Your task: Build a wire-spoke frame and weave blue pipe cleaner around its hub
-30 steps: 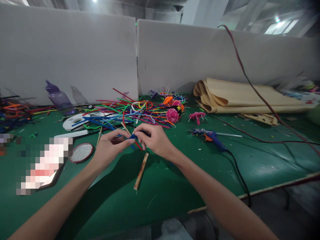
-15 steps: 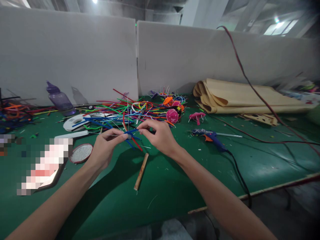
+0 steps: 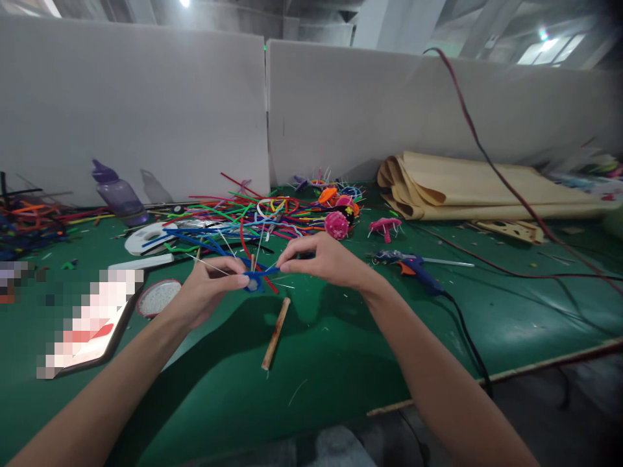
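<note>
Between my hands is a blue pipe cleaner [image 3: 265,272], wound at its left end around a small piece with thin white wires sticking out. My left hand [image 3: 214,285] pinches the wound part between thumb and fingers. The free end is gripped by the thumb and fingertips of my right hand [image 3: 314,259]. A short wooden stick [image 3: 276,334] lies on the green tabletop just below. Behind my hands spreads a pile of loose coloured pipe cleaners [image 3: 228,214]. A red pipe cleaner [image 3: 246,243] lies close behind the held piece.
At left are a lit phone [image 3: 92,331], a dish of small white beads [image 3: 159,297], a white tape roll [image 3: 148,238] and a purple bottle [image 3: 119,194]. To the right lie a blue glue gun [image 3: 418,272] with its cord, pink pieces [image 3: 386,225] and folded brown paper [image 3: 477,188].
The blue piece has tilted and dropped slightly, showing its pale centre. My right hand has shifted a little right and its wrist has turned. My left hand keeps its pinch.
</note>
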Tool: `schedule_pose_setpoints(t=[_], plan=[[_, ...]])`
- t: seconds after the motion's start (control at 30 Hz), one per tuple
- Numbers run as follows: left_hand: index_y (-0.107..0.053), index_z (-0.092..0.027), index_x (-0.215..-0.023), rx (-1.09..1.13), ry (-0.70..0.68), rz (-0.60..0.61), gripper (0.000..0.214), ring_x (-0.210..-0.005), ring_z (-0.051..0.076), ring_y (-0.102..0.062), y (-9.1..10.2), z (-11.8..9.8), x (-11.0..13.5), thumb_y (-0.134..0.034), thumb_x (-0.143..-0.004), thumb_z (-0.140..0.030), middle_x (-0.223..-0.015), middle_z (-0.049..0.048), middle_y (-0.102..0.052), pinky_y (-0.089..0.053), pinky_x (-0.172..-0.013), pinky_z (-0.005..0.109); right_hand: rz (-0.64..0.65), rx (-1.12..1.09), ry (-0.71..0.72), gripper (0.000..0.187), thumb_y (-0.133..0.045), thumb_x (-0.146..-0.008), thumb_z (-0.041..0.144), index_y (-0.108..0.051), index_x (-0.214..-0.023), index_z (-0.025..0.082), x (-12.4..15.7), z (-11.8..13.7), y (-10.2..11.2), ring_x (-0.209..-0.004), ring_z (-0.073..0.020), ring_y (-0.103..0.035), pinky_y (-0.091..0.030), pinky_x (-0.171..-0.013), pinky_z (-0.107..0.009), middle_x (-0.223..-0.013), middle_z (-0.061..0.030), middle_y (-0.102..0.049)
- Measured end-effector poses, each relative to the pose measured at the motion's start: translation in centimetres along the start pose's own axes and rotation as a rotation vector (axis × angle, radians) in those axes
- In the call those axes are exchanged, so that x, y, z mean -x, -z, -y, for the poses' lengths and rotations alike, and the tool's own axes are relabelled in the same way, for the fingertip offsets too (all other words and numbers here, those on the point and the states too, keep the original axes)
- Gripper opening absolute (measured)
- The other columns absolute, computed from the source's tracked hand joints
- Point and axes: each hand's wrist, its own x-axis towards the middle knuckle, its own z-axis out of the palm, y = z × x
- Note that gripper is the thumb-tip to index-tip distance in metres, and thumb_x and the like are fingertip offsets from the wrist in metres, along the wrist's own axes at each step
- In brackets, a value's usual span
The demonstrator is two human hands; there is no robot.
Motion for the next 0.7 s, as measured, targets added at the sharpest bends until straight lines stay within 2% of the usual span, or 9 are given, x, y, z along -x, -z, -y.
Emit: schedule_pose_setpoints(t=[0.1, 0.17, 0.27, 0.37, 0.47, 0.53, 0.63, 0.7], plan=[[-0.064, -0.019, -0.055, 0.059, 0.064, 0.095, 0.011, -0.057, 0.011, -0.049, 0.0, 0.0, 0.2, -0.075, -0.056, -0.022, -0.059, 0.0000, -0.054, -0.037, -0.053, 0.023, 0.150, -0.191, -0.089, 0.009, -0.060, -0.073, 0.020, -0.067, -0.077, 0.016, 0.2, -0.1, 0.2, -0.060, -0.0083, -0.055, -0.045, -0.058, -0.022, -0.067, 0.0013, -0.063], [-0.063, -0.018, -0.053, 0.116, 0.088, 0.124, 0.015, -0.055, 0.011, -0.048, -0.1, 0.0, 0.3, -0.076, -0.054, -0.026, -0.058, 0.0001, -0.053, -0.037, -0.051, 0.023, 0.199, -0.316, -0.118, 0.009, -0.061, -0.072, 0.021, -0.066, -0.077, 0.015, 0.1, -0.3, 0.1, -0.056, -0.0066, -0.052, -0.043, -0.054, -0.020, -0.065, 0.0020, -0.061], [-0.059, -0.019, -0.050, 0.204, 0.104, 0.086, 0.022, -0.053, 0.010, -0.047, -0.4, 0.1, 0.4, -0.078, -0.049, -0.031, -0.056, -0.0005, -0.050, -0.038, -0.050, 0.023, 0.246, -0.507, -0.156, 0.012, -0.063, -0.071, 0.024, -0.064, -0.080, 0.014, -0.1, -1.0, -0.5, -0.047, -0.0044, -0.047, -0.039, -0.045, -0.018, -0.062, 0.0028, -0.060], [-0.059, -0.019, -0.049, 0.266, 0.108, -0.011, 0.026, -0.053, 0.011, -0.048, -0.5, 0.2, 0.5, -0.081, -0.044, -0.031, -0.057, -0.0009, -0.053, -0.041, -0.051, 0.024, 0.239, -0.625, -0.195, 0.014, -0.065, -0.071, 0.025, -0.063, -0.080, 0.014, -0.4, -1.4, -1.2, -0.042, -0.0029, -0.042, -0.031, -0.039, -0.017, -0.060, 0.0032, -0.059], [-0.062, -0.020, -0.055, 0.317, 0.077, -0.115, 0.024, -0.057, 0.010, -0.052, -0.3, 0.4, 0.3, -0.081, -0.045, -0.029, -0.060, -0.0020, -0.057, -0.045, -0.058, 0.024, 0.139, -0.582, -0.191, 0.016, -0.064, -0.072, 0.027, -0.063, -0.082, 0.015, -0.5, -1.2, -1.9, -0.043, -0.0028, -0.038, -0.027, -0.039, -0.017, -0.060, 0.0036, -0.058], [-0.063, -0.020, -0.058, 0.326, 0.047, -0.159, 0.020, -0.061, 0.009, -0.054, -0.2, 0.5, 0.1, -0.080, -0.049, -0.027, -0.061, -0.0029, -0.059, -0.046, -0.063, 0.022, 0.044, -0.467, -0.152, 0.015, -0.063, -0.073, 0.026, -0.064, -0.082, 0.015, -0.6, -0.8, -2.3, -0.046, -0.0042, -0.042, -0.031, -0.043, -0.018, -0.061, 0.0031, -0.058], [-0.064, -0.019, -0.058, 0.296, -0.039, -0.223, 0.014, -0.063, 0.008, -0.055, -0.2, 0.7, -0.3, -0.077, -0.054, -0.023, -0.063, -0.0037, -0.061, -0.045, -0.065, 0.020, -0.162, -0.166, -0.008, 0.009, -0.059, -0.075, 0.020, -0.065, -0.078, 0.015, -0.6, -0.1, -2.6, -0.063, -0.0095, -0.054, -0.042, -0.060, -0.023, -0.069, -0.0002, -0.062], [-0.065, -0.020, -0.059, 0.268, -0.103, -0.267, 0.011, -0.062, 0.007, -0.055, -0.3, 0.8, -0.5, -0.075, -0.056, -0.021, -0.063, -0.0044, -0.061, -0.045, -0.065, 0.020, -0.306, 0.062, 0.116, 0.009, -0.057, -0.076, 0.018, -0.066, -0.075, 0.016, -0.6, 0.2, -2.8, -0.077, -0.0132, -0.056, -0.042, -0.074, -0.028, -0.077, -0.0023, -0.064]])
